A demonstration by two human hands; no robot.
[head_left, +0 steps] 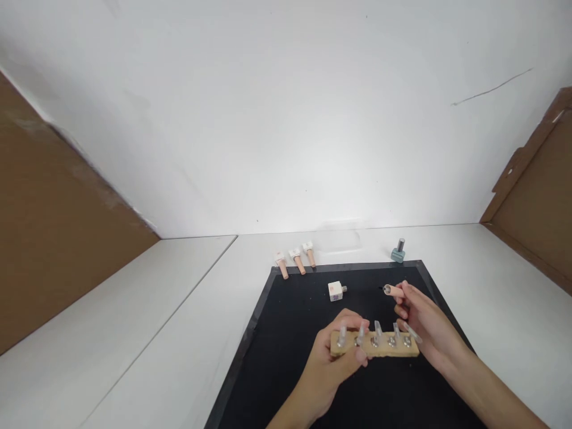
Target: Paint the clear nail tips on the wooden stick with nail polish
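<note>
In my left hand point(328, 363) is the left end of a light wooden nail-tip stand point(391, 351), gripped between thumb and fingers. Several clear false nail tips point(378, 329) stand on its round metal mounts, and the rightmost one leans over to the right. My right hand point(417, 316) pinches a peach nail polish cap point(394, 291), with its dark brush pointing left. The lower fingers of this hand are close to the stand's right end; whether they touch it I cannot tell. Beyond the stand, a white nail polish bottle point(335, 291) lies uncapped on its side, neck to the right.
Three white bottles with peach caps point(298, 262) lie at the black mat's point(286, 333) far left edge. A teal bottle with a grey cap point(398, 251) stands behind its far right. A clear plastic piece point(337, 240) lies by the white wall. Cardboard panels point(53, 220) flank both sides.
</note>
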